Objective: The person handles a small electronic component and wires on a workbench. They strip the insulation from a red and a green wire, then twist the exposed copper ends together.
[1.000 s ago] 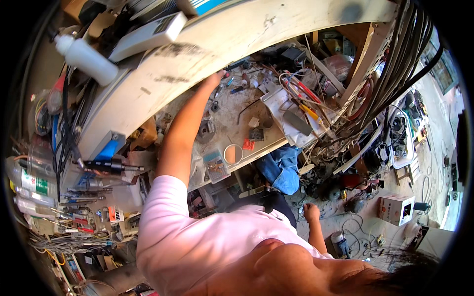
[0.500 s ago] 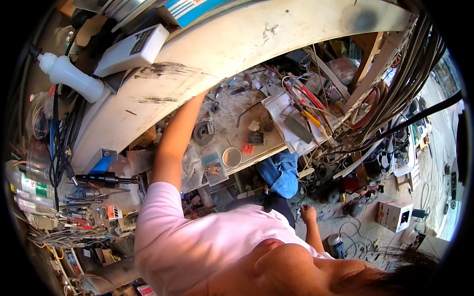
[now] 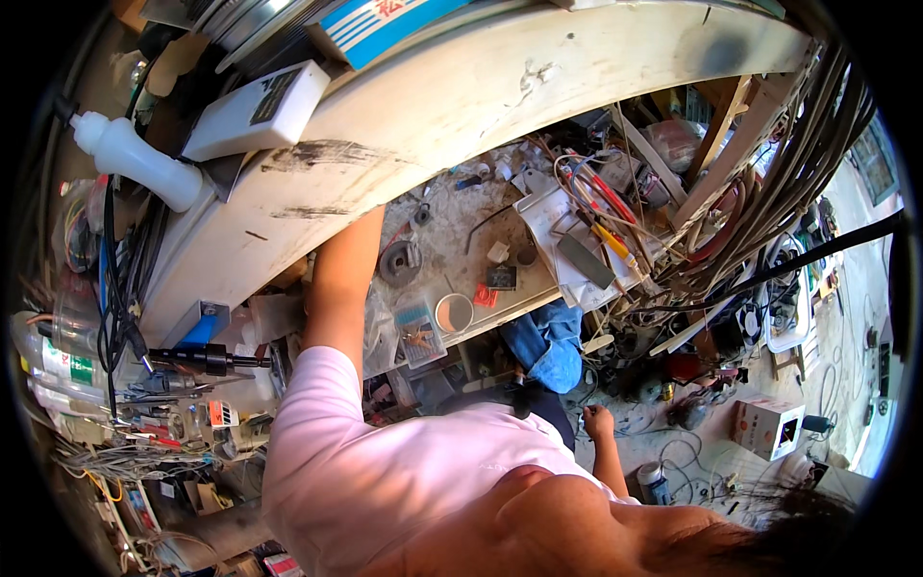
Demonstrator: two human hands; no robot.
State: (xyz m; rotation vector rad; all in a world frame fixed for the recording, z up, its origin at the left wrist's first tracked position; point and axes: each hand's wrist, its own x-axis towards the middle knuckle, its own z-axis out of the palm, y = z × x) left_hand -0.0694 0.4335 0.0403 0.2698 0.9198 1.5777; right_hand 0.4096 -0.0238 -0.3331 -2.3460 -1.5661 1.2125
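Shelf beam point(image 3: 461, 106) rises rightward lengthwise, hiding left grip; can't tell if it or right grip point(image 3: 598, 421) clenches

Left grip hidden by pale shelf board point(image 3: 481, 106).

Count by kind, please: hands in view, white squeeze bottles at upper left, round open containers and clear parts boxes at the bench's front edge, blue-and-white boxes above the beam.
Hands: 1, right hand (left hand hidden behind the pale beam)
White squeeze bottle: 1
Round open container: 1
Clear parts box: 1
Blue-and-white box: 1
Total: 5
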